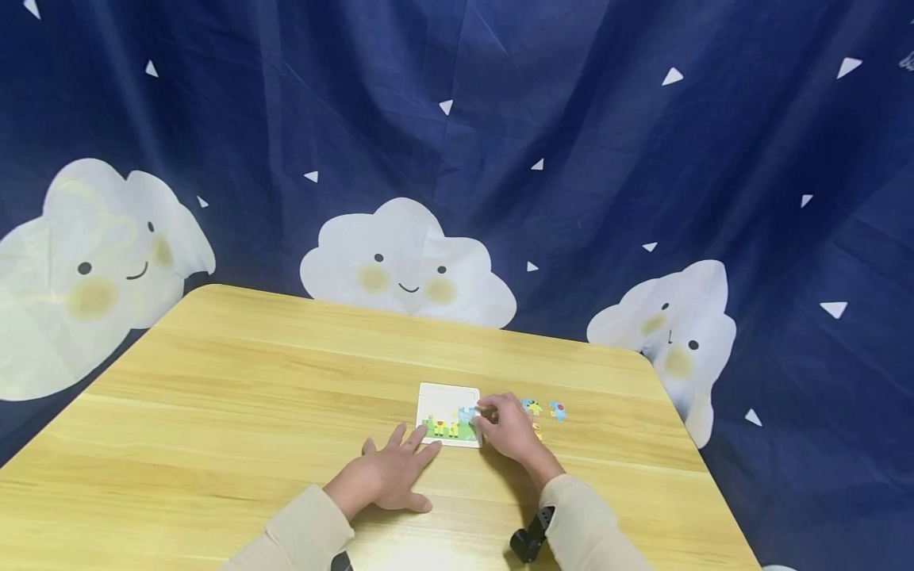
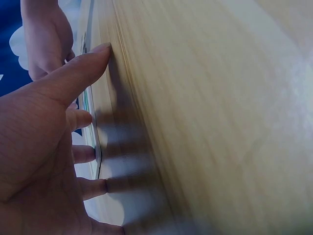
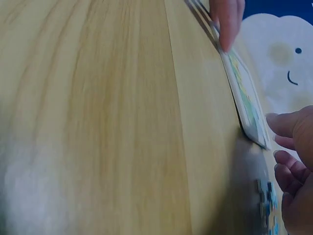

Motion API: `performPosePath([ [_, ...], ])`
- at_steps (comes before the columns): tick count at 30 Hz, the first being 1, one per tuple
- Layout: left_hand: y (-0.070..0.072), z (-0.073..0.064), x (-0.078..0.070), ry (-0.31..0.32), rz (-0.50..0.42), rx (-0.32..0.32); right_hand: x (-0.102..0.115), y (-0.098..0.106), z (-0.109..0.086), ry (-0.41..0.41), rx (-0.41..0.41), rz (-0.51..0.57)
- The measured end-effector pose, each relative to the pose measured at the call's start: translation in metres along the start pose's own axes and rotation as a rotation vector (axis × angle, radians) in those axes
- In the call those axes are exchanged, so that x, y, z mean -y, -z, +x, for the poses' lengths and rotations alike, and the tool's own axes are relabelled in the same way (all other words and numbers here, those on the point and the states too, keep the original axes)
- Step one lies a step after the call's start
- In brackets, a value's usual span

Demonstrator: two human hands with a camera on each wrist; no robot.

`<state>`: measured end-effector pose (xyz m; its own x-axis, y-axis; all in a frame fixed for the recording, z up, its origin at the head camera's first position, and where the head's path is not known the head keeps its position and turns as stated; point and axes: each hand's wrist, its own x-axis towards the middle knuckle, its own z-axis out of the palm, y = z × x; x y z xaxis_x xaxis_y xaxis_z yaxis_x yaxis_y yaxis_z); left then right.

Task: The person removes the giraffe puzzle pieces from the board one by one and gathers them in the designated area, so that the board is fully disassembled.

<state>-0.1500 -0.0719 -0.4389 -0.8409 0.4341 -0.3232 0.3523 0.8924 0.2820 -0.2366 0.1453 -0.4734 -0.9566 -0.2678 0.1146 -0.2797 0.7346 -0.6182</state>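
Observation:
A white square puzzle tray [image 1: 448, 390] lies on the table, its lower part filled with green and light blue pieces showing yellow animals. My left hand [image 1: 396, 473] spreads its fingers on the table, with fingertips at the tray's near left corner. In the left wrist view, the left thumb [image 2: 85, 71] stretches away from the other fingers. At the tray's right edge, my right hand [image 1: 508, 427] bends its fingers and thumb beside a light blue puzzle piece [image 1: 466, 415]. In the right wrist view, the right hand [image 3: 296, 142] has its fingertips near the tray's corner; I cannot tell whether they pinch a piece.
Loose puzzle pieces lie right of the tray, including a blue one with a red spot [image 1: 558, 411] and a yellow-and-blue one [image 1: 532, 407]. Behind the wooden table [image 1: 286, 357] hangs a dark blue curtain [image 1: 557, 79] with smiling clouds.

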Motion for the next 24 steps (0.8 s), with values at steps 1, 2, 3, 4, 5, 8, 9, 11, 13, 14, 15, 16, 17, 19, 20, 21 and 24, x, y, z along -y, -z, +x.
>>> performPosePath([
  [1,0.0,0.0,0.0,0.0,0.001,0.001,0.001,-0.001,0.001,0.004,0.018,-0.007],
  [2,0.0,0.0,0.0,0.0,0.002,0.002,0.002,-0.002,0.002,0.008,0.031,-0.018],
  [3,0.0,0.0,0.0,0.0,0.003,0.002,0.003,-0.003,0.003,0.009,0.045,-0.023],
  [4,0.0,0.0,0.0,0.0,0.004,0.003,0.004,-0.003,0.003,0.011,0.058,-0.032],
  [5,0.001,0.0,-0.001,0.001,0.005,0.003,0.005,-0.004,0.004,0.008,0.07,-0.038],
  [8,0.001,0.0,-0.001,0.003,0.007,0.005,0.008,-0.005,0.006,0.006,0.098,-0.042],
  [9,0.002,0.001,-0.001,0.003,0.007,0.006,0.009,-0.005,0.006,0.003,0.105,-0.048],
  [11,0.002,0.001,-0.001,0.005,0.009,0.009,0.01,-0.006,0.006,0.0,0.117,-0.069],
  [13,0.002,0.001,-0.002,0.007,0.011,0.009,0.011,-0.006,0.007,0.001,0.126,-0.086],
  [14,0.003,0.001,-0.002,0.007,0.013,0.009,0.012,-0.006,0.007,0.0,0.129,-0.092],
  [15,0.003,0.001,-0.002,0.007,0.015,0.009,0.012,-0.006,0.008,-0.006,0.134,-0.096],
  [16,0.003,0.001,-0.002,0.008,0.017,0.009,0.013,-0.007,0.008,-0.006,0.137,-0.099],
  [17,0.003,0.001,-0.002,0.008,0.018,0.008,0.013,-0.007,0.008,-0.01,0.14,-0.098],
  [19,0.003,0.001,-0.002,0.01,0.02,0.009,0.013,-0.007,0.009,-0.017,0.146,-0.097],
  [20,0.003,0.001,-0.002,0.01,0.022,0.009,0.014,-0.007,0.009,-0.017,0.147,-0.096],
  [21,0.003,0.001,-0.002,0.011,0.021,0.009,0.014,-0.008,0.009,-0.021,0.15,-0.097],
  [24,0.003,0.0,-0.002,0.011,0.024,0.007,0.015,-0.008,0.009,-0.032,0.157,-0.09],
])
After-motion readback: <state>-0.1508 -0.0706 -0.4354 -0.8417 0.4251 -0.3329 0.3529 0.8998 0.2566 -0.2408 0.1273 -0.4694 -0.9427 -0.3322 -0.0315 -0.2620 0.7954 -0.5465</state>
